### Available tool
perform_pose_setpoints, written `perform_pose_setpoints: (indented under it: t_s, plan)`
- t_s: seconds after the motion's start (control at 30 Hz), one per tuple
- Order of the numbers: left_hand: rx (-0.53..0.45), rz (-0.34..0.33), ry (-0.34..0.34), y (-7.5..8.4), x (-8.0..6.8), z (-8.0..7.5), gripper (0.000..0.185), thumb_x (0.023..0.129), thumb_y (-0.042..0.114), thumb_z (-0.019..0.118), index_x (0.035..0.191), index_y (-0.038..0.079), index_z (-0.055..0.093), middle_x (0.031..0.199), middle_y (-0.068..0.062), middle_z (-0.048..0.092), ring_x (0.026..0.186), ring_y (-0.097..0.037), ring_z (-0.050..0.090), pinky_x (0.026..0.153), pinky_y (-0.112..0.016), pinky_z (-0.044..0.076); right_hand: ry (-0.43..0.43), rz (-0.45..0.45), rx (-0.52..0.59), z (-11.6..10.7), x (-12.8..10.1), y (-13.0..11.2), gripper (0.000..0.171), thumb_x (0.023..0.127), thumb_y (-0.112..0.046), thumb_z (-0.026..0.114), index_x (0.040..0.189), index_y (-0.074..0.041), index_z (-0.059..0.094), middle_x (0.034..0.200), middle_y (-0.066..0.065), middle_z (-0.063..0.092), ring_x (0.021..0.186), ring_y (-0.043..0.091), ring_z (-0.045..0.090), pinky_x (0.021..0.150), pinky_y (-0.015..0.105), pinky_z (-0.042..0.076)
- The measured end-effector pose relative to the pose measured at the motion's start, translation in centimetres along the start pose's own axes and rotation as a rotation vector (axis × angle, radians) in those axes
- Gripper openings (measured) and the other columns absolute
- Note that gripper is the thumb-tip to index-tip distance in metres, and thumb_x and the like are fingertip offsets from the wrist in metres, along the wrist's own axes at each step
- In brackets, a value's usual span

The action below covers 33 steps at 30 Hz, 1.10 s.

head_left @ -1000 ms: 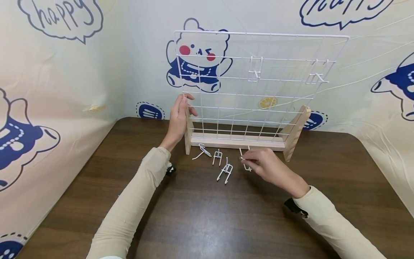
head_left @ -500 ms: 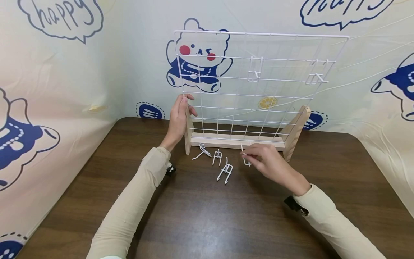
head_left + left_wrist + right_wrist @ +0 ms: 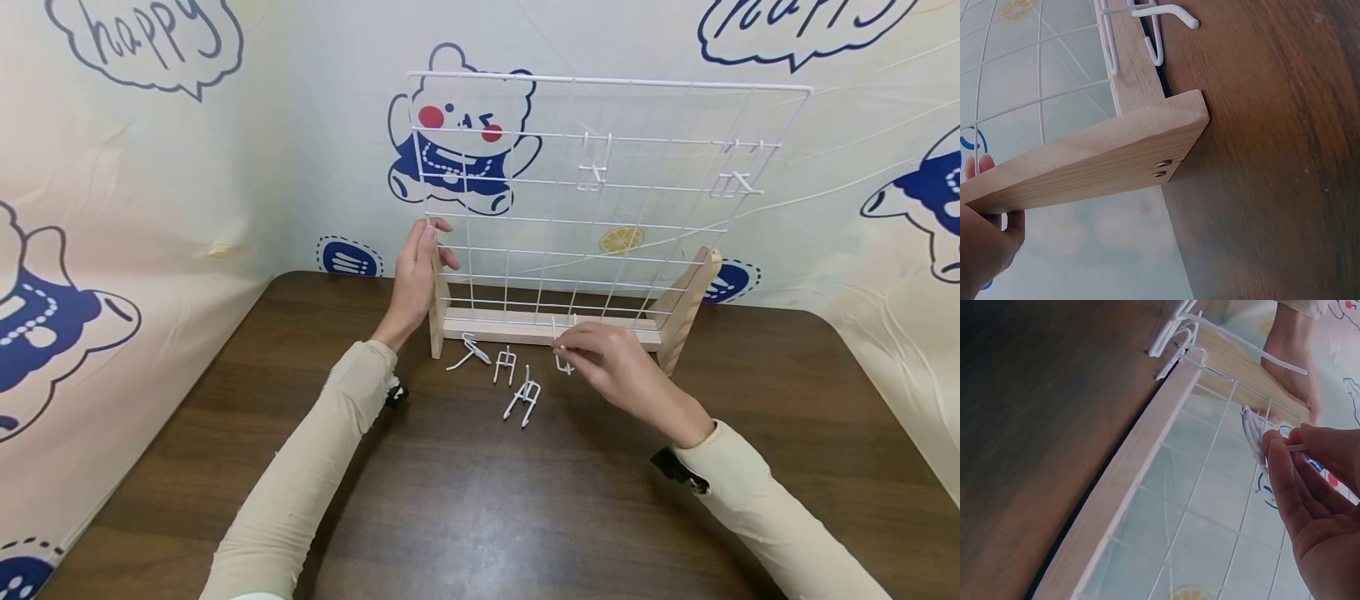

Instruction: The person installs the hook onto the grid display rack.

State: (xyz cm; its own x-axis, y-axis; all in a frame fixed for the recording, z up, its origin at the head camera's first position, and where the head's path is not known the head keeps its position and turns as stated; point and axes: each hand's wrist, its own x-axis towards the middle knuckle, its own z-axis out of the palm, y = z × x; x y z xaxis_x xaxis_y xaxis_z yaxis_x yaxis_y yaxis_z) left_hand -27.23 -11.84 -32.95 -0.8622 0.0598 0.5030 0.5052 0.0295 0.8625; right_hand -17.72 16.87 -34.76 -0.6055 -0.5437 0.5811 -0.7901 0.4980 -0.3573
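Note:
A white wire grid panel (image 3: 525, 218) stands upright in a wooden base. My left hand (image 3: 411, 279) grips the base's left side piece (image 3: 1097, 156), with fingers showing on both sides of the wood in the left wrist view. Between thumb and fingertips, my right hand (image 3: 618, 362) pinches a white wire hook (image 3: 1252, 437), just in front of the base's crossbar (image 3: 495, 327). The fingers cover part of this hook. Two other white hooks hang high on the grid, one near the middle (image 3: 595, 162) and one at the right (image 3: 737, 175).
Three loose white hooks lie on the brown table before the rack: a left one (image 3: 468, 352), a middle one (image 3: 506, 365) and a nearer one (image 3: 523, 396). The right wooden side piece (image 3: 688, 308) stands beyond my right hand. A printed cloth (image 3: 330, 150) hangs behind.
My right hand has risen a little with the hook, away from the tabletop and closer to the grid's lower part. The left hand has stayed on the side piece.

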Motion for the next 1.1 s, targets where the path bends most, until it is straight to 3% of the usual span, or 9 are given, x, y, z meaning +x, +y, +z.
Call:
perform_pose_setpoints:
  t_s: [0.37, 0.67, 0.9, 1.1]
  plan:
    - [0.006, 0.015, -0.001, -0.2, 0.1, -0.1, 0.035, 0.110, 0.024, 0.029, 0.120, -0.003, 0.050, 0.085, -0.040, 0.055, 0.084, -0.050, 0.056, 0.079, -0.033, 0.045, 0.016, -0.008, 0.014, 0.1, 1.6, -0.9, 0.017, 0.087, 0.004, 0.073, 0.100, -0.005, 0.076, 0.099, 0.005, 0.075, 0.091, 0.017, 0.070, 0.077, 0.036, 0.056]
    - [0.004, 0.003, 0.004, -0.1, 0.0, 0.0, 0.036, 0.110, 0.026, 0.030, 0.120, -0.002, 0.050, 0.086, -0.040, 0.055, 0.084, -0.050, 0.056, 0.078, -0.033, 0.044, 0.037, -0.071, 0.024, 0.3, 3.2, -1.9, 0.017, 0.086, 0.006, 0.072, 0.100, -0.003, 0.076, 0.099, 0.007, 0.074, 0.092, 0.020, 0.070, 0.080, 0.036, 0.056]
    - [-0.007, 0.012, 0.001, -0.1, 0.0, 0.0, 0.037, 0.110, 0.025, 0.030, 0.121, -0.004, 0.050, 0.085, -0.041, 0.054, 0.083, -0.053, 0.055, 0.081, -0.056, 0.041, 0.059, -0.077, 0.039, 0.3, 4.5, -2.8, 0.017, 0.087, 0.004, 0.072, 0.101, -0.004, 0.077, 0.100, 0.007, 0.074, 0.091, 0.017, 0.070, 0.079, 0.034, 0.056]
    - [-0.004, 0.018, -0.009, 0.0, 0.0, -0.1, 0.037, 0.110, 0.024, 0.030, 0.121, -0.005, 0.049, 0.085, -0.041, 0.054, 0.084, -0.052, 0.056, 0.084, -0.051, 0.044, 0.098, -0.107, 0.055, 0.3, 5.7, -3.6, 0.016, 0.088, 0.002, 0.072, 0.101, -0.005, 0.077, 0.098, 0.005, 0.074, 0.089, 0.016, 0.070, 0.079, 0.034, 0.055]
